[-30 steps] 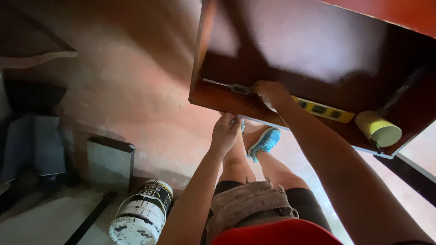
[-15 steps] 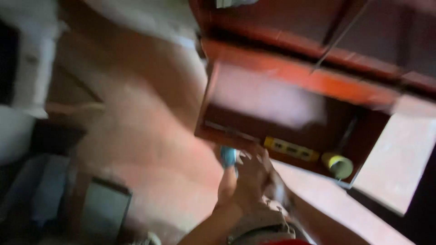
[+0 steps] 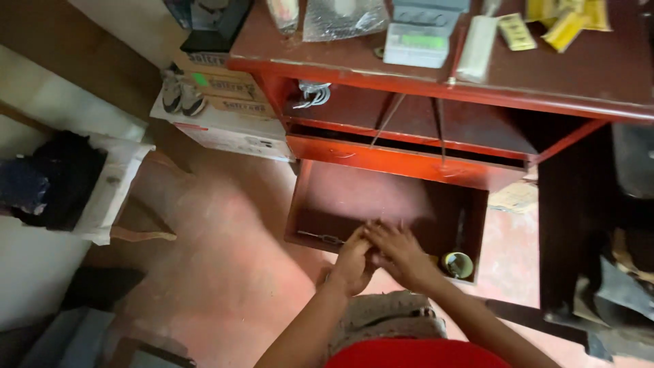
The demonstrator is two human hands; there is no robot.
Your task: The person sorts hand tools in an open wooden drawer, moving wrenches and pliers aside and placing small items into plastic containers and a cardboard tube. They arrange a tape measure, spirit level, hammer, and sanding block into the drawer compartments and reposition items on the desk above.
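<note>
The left hand (image 3: 352, 262) and the right hand (image 3: 398, 253) are pressed together at the front edge of the open red drawer (image 3: 381, 197). The fingers are curled close, but it is too blurry to tell if they hold anything. Just left of the fingers, a thin metal tool (image 3: 320, 237) lies in the drawer. To the right of the fingers sits a roll of tape (image 3: 458, 264). Above the fingers is the red desk (image 3: 613, 82).

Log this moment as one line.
hands: left hand and right hand together over open drawer | drawer: tape roll, screwdriver
</note>
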